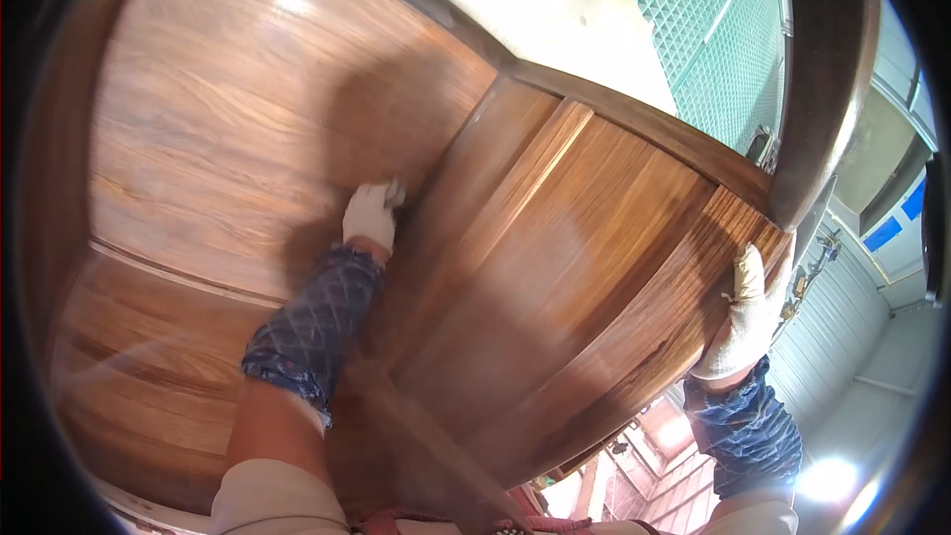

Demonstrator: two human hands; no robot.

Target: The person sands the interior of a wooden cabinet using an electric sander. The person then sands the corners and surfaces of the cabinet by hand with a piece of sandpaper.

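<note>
A large brown wooden cabinet (287,129) with a glossy, streaked grain fills most of the head view. Inside it, my left hand (370,215), in a white work glove, is at the large panel near the inner corner. Its fingers are curled around a small greyish piece (397,192) that is too small and blurred to name. On the right, my right hand (743,327), also gloved in white, grips the outer edge of the wooden side panel (594,208). The thumb lies along the face and the other fingers are hidden behind the edge. Blue patterned sleeve covers wrap both forearms.
A wooden bar (436,436) runs from the lower middle toward my body. The thick dark wooden edge (827,69) curves down at upper right. Beyond the cabinet are green mesh (713,20) and a pale corrugated wall (842,347).
</note>
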